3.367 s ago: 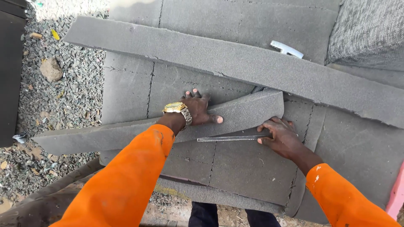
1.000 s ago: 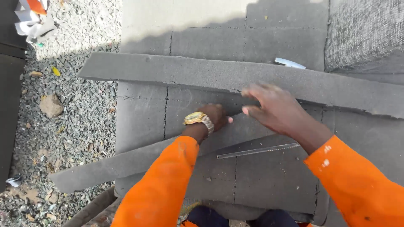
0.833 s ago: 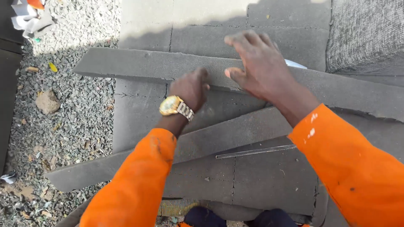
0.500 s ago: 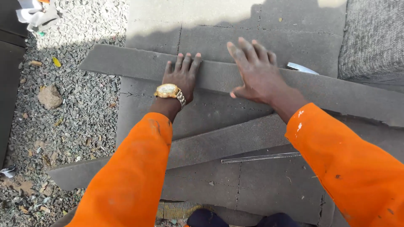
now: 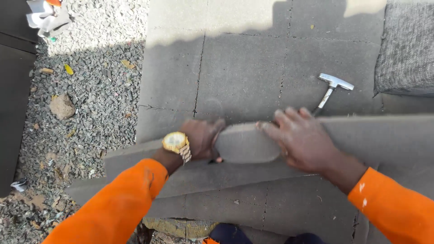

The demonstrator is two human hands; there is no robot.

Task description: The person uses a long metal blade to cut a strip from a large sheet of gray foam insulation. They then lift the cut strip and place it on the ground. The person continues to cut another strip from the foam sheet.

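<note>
both hands grip the rounded end of a grey foam strip (image 5: pixel 246 143), left hand (image 5: pixel 201 138) clasping its edge and right hand (image 5: pixel 300 138) spread on top to steady it over the foam-sheet worktop (image 5: pixel 244 68), a hammer (image 5: pixel 329 90) lying just behind

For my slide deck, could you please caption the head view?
Both hands, left hand and right hand, grip a grey foam strip over grey slabs; a hammer lies beyond.

Outdoors: grey paving slabs (image 5: pixel 244 68), cracked joints; dark gravel (image 5: pixel 95 108) left; sunlit strip across top, rest shaded.
</note>
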